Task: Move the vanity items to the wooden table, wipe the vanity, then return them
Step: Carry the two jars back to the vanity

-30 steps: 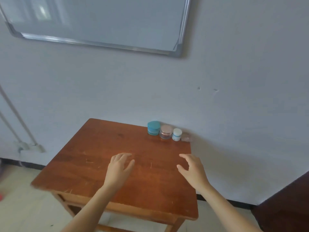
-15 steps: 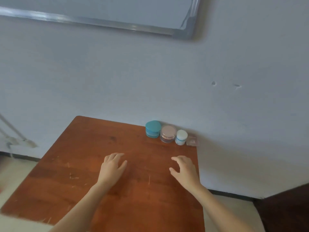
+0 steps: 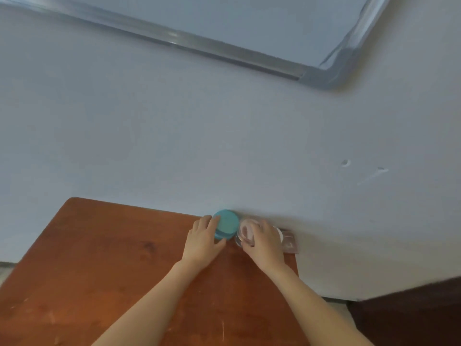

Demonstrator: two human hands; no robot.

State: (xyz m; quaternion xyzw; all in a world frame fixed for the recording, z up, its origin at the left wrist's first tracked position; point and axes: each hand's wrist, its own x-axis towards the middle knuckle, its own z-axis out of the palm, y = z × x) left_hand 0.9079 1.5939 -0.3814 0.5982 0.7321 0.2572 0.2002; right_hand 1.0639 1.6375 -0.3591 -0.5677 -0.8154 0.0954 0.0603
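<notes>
Apparently the return is just starting: at the far edge of the tabletop (image 3: 99, 258) the left hand (image 3: 202, 242) is gripping the teal jar (image 3: 227, 222), the right hand (image 3: 264, 242) the pink jar (image 3: 245, 231).

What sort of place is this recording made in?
Likely a plain room in a home or dormitory: a white wall with a whiteboard, a scuffed wooden table against it, and a teal jar and pink-lidded jar like cosmetics pots.

Scratched reddish-brown wooden table (image 3: 99, 258) against a pale wall (image 3: 174, 146), round teal plastic jar (image 3: 227, 222) at its back edge, clear round jar with pink lid (image 3: 245, 231) just beside it, small clear square case (image 3: 289, 242) at the back right corner.
</notes>
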